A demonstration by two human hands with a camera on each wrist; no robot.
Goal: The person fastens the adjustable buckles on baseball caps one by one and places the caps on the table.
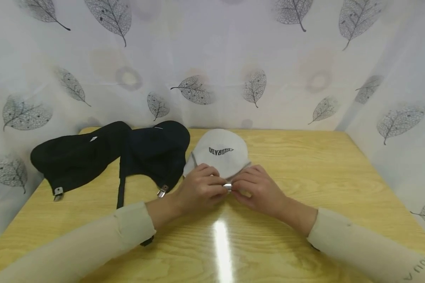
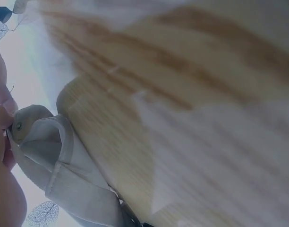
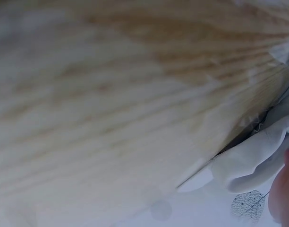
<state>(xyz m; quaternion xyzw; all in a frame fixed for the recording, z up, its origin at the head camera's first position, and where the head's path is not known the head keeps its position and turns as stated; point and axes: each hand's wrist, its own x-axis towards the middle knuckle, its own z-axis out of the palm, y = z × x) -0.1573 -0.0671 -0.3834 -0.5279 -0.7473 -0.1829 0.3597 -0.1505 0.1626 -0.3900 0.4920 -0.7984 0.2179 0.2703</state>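
Observation:
A light grey cap (image 1: 221, 147) with the dark word COLORADO lies at the middle of the table's far half. Both hands meet at its near edge, around a small silver metal buckle (image 1: 228, 187). From the left, my left hand (image 1: 203, 186) pinches the strap end by the buckle. Opposite it, my right hand (image 1: 257, 188) pinches the buckle's other side. In the left wrist view the cap's grey strap and back opening (image 2: 45, 142) show beside the fingers. The right wrist view catches only a part of the grey cap (image 3: 253, 158) and a bit of the hand.
Left of the grey cap lie a dark navy cap (image 1: 156, 151) and a black cap (image 1: 81, 155), each with a metal clasp. A dark strap hangs from the navy one. The wooden table (image 1: 304, 165) backs onto a white leaf-print curtain (image 1: 219, 51).

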